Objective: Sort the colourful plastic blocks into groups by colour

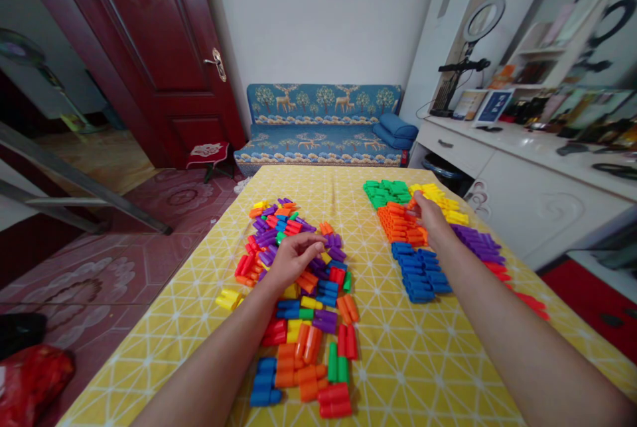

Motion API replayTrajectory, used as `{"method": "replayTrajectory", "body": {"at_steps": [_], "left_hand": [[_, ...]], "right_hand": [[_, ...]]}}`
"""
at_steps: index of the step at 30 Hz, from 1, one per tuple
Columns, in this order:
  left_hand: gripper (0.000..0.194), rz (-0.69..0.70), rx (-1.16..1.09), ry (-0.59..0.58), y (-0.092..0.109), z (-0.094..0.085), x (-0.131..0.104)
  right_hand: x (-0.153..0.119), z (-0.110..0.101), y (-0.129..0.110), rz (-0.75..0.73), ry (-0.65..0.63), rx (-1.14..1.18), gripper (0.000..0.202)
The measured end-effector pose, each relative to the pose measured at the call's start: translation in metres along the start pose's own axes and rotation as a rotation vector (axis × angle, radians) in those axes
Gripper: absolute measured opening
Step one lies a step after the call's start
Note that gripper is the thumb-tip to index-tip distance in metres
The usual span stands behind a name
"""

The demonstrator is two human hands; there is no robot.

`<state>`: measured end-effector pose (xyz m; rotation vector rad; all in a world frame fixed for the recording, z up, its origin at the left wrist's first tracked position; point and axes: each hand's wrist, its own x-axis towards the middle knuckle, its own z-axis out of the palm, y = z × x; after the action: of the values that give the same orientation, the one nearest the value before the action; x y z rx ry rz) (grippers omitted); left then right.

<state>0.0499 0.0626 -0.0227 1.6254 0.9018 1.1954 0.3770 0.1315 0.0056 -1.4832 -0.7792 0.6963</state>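
Note:
My left hand (297, 256) is over the mixed pile of plastic building blocks (271, 236), its fingers curved together and the thumb close to them. Whatever lies between those fingertips, if anything, I cannot make out; purple blocks (334, 241) are just beyond them. At the right, my right hand (428, 213) pinches an orange block (412, 204) at the far edge of the stacked orange blocks (395, 223). Green blocks (385, 193) lie behind that group, yellow blocks (445, 201) to its right, and blue blocks (419, 273) nearer me.
Purple blocks (478, 243) and red blocks (531, 304) lie along the right side, partly behind my right forearm. A yellow patterned cloth (393, 361) covers the table. Beyond stand a blue sofa (318, 138), a small red stool (208, 152) and a white dresser (542, 182).

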Motion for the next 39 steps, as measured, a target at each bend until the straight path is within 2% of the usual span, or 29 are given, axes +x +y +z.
{"method": "replayTrajectory", "body": {"at_steps": [8,12,15,17,20,23,29,39], "left_hand": [[0.031,0.014,0.024,0.008,-0.002,-0.001,0.000],[0.029,0.019,0.024,0.007,-0.004,-0.001,0.000],[0.028,0.019,0.024,0.003,-0.004,-0.001,0.001],[0.028,0.012,0.012,-0.005,-0.003,0.000,0.001],[0.028,0.002,0.004,-0.005,-0.003,0.000,0.001],[0.028,0.004,0.010,0.004,-0.004,0.000,0.001],[0.029,-0.002,0.003,-0.008,-0.005,-0.001,-0.001],[0.028,0.001,-0.003,0.005,-0.006,-0.001,0.000]], "right_hand": [[0.001,-0.005,-0.001,-0.083,-0.033,-0.102,0.048],[0.013,-0.031,0.002,-0.249,-0.058,-0.259,0.048],[0.025,-0.057,0.005,-0.408,-0.063,-0.592,0.051],[0.029,-0.070,0.006,-0.488,-0.151,-0.803,0.051],[0.032,-0.077,0.007,-0.554,-0.340,-0.950,0.049],[0.034,-0.073,0.011,-0.553,-0.439,-0.996,0.051],[0.044,-0.070,0.019,-0.552,-0.512,-0.966,0.054],[0.036,-0.071,0.019,-0.555,-0.532,-0.842,0.041]]}}
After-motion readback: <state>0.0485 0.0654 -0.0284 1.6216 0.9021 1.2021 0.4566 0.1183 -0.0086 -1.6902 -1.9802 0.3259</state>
